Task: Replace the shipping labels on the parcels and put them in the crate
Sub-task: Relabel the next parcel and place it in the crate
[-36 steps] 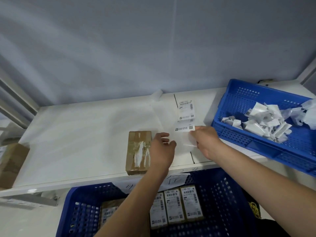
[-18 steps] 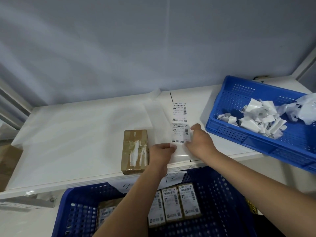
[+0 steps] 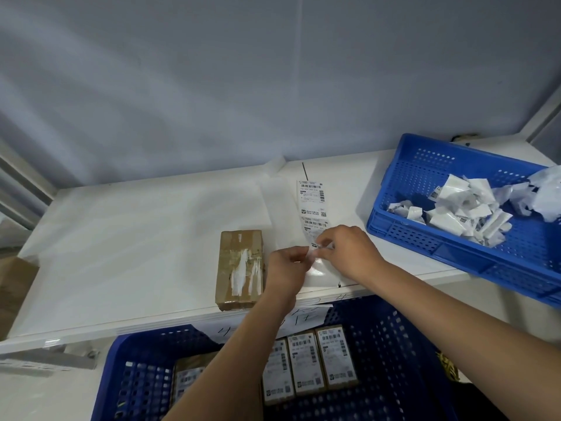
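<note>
Parcel [image 3: 239,268] lies bare on the worktop [image 3: 121,253], old label torn off, just left of my hands. My left hand [image 3: 285,268] and right hand [image 3: 349,253] both pinch the label strip [image 3: 312,205], peeling. Labelled parcels [image 3: 306,363] already fill the crate [image 3: 394,360] below; my arms hide part.

The light is soft, cool and even, with a bluish cast over the grey wall [image 3: 273,71]. Broad pale streaks of brightness run diagonally across that wall from 9 o'clock toward 12. The white shelf [image 3: 121,238] is bright, near washed out, with faint diffuse shadows at its centre. A small glossy glare sits on the backing sheet [image 3: 318,268] near the middle. Wide-angle distortion bends straight edges at 3 and 9 o'clock. Focus is fair at the centre; printed text stays illegible, and the corners at 7 and 5 o'clock look soft.
</note>
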